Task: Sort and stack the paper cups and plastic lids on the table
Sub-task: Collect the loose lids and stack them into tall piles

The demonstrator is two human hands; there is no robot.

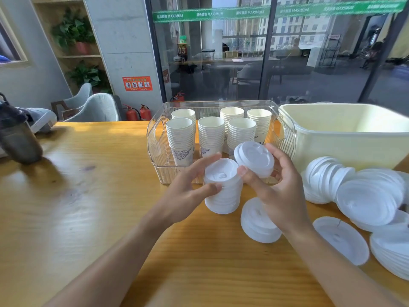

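- The right hand pinches a single white lid between thumb and curled fingers, holding it tilted in the air just above and to the right of the lid stack.
- The left hand steadies the upright lid stack on the table: thumb against its near side, the other fingers loosely bent around the far side near the top.
- The step in hand looks like adding one more lid to the stack; the next move calls for levelling the lid, centring it over the top one and pressing it down while the left hand keeps the column from tipping.
- A short pile of lids lies just below the right wrist, and a heap of loose lids spreads to the right, so much sorting seems left.
- Behind the hands, a clear bin holds six stacks of paper cups; the cups appear already sorted.
- A pale yellow tub stands to its right; its contents are hidden from here, perhaps none.
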